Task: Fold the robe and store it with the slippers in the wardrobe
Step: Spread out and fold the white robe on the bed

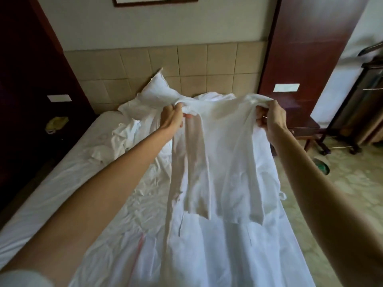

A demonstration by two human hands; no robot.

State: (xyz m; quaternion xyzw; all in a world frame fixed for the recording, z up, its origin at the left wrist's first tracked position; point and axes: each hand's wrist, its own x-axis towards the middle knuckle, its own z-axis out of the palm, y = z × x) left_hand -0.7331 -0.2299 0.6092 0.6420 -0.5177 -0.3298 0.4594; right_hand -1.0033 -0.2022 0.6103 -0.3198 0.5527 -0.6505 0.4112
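A white robe (226, 154) hangs spread out above the bed, held up by its shoulders. My left hand (173, 117) grips the left shoulder, fingers curled round the bunched cloth. My right hand (270, 119) grips the right shoulder in the same way. The sleeves and collar band hang down the front, and the robe's lower part lies on the sheet towards me. No slippers and no wardrobe are in sight.
The bed (62, 183) has a rumpled white sheet, a pillow (153, 90) at the padded headboard and crumpled white cloth (122, 139) at the left. A dark bedside table (304, 125) stands at the right, a luggage stand (362, 104) beyond it, and a green-lined bin (322, 166) on the floor.
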